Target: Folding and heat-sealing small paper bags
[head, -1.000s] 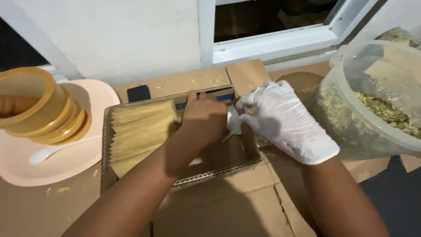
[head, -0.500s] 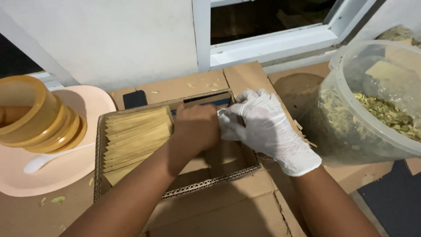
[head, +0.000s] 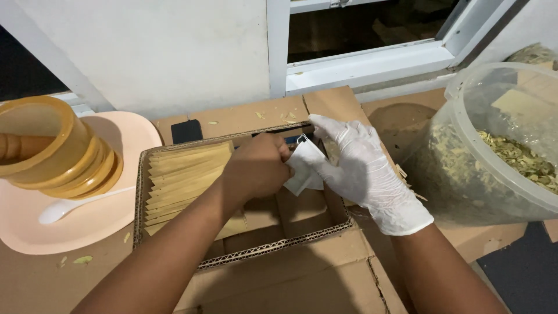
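Over the cardboard box's (head: 174, 264) open half, both hands on a white sachet (head: 304, 168).

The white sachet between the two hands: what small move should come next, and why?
Probably lower the white sachet into the cardboard box. Both the bare left hand and the gloved right hand hold it just above the open part of the box, beside the row of tan packets standing there.
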